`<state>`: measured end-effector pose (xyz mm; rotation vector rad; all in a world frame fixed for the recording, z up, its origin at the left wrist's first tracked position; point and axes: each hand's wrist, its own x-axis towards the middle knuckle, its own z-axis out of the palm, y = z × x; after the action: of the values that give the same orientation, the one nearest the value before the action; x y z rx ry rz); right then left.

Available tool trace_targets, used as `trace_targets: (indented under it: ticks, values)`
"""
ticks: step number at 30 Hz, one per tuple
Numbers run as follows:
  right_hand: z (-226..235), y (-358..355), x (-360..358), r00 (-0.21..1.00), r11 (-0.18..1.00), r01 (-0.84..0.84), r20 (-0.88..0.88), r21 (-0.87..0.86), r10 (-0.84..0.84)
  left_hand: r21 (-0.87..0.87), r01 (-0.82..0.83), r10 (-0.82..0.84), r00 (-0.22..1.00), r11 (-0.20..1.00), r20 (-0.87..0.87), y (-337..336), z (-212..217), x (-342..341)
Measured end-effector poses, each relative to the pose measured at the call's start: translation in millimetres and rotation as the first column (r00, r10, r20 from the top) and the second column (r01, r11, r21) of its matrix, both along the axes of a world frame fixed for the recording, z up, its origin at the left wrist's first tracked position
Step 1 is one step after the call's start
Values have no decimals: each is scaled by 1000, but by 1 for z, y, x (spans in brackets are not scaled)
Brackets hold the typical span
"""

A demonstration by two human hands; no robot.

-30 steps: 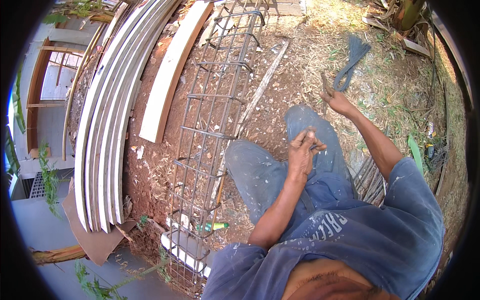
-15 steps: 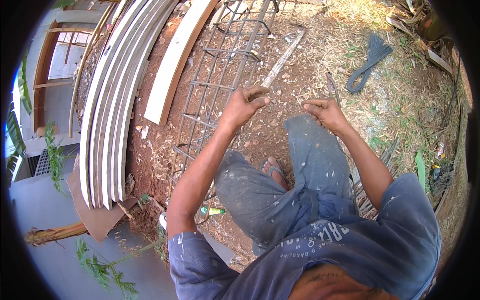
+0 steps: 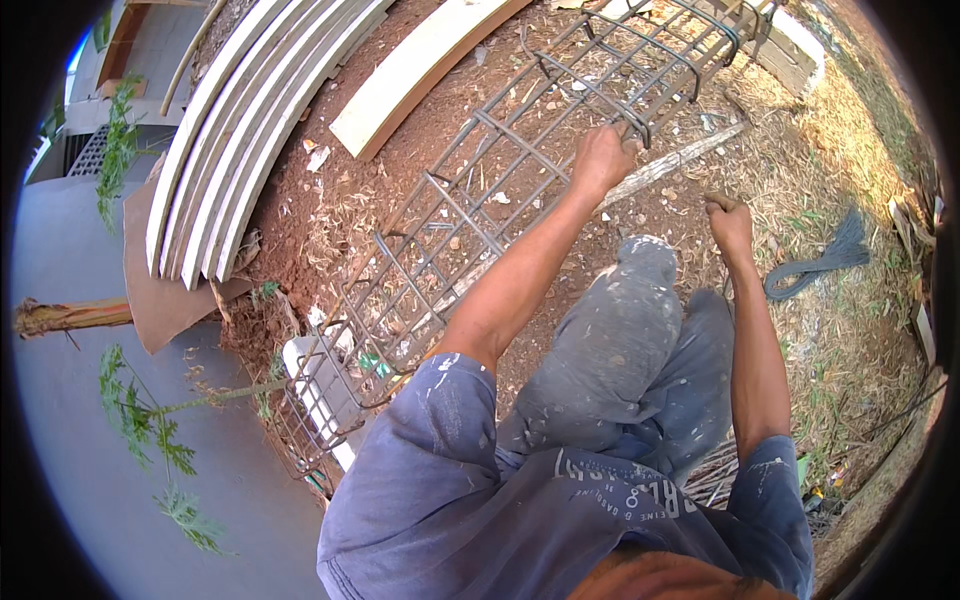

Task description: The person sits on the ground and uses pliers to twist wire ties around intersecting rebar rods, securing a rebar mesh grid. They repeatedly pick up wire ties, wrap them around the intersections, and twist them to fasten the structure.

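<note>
A long rebar cage [image 3: 470, 190] of thin rusty bars and square stirrups runs diagonally over the ground to my left and ahead. My left hand [image 3: 602, 160] is closed at its near edge, fingers around a bar beside a stirrup. Off to the right of the cage, my right hand [image 3: 732, 226] is raised in a closed grip over the soil. Whatever it may hold is too small or hidden to make out. A pale, weathered wooden strip [image 3: 672, 164] lies on the ground between the two hands.
Several long boards [image 3: 235, 130] lie stacked at the left, with a separate plank [image 3: 420, 75] nearer the cage. A looped bundle of dark tie wire [image 3: 825, 262] rests on dry leaves at right. A white container [image 3: 322, 395] sits beneath the cage's near end.
My left hand has moved forward and right onto the cage and closed there. My right hand has shifted right. The view has turned, bringing more of the cage into sight.
</note>
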<state>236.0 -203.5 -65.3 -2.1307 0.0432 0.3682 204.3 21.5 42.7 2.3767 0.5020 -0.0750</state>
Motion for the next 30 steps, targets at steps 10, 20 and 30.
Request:
trace_targets:
  ticks: [10,20,30]
  values:
    - [26,11,83,935,970,-164,-285,180,211,-132,-95,114,982,987,148,-5,-26,13]
    - [65,44,104,854,841,-501,-271,-201,444,-2,-208,206,970,978,125,-6,-39,10]
    - [31,101,101,804,861,-15,-506,508,312,129,-303,292,951,944,97,-16,-29,13]
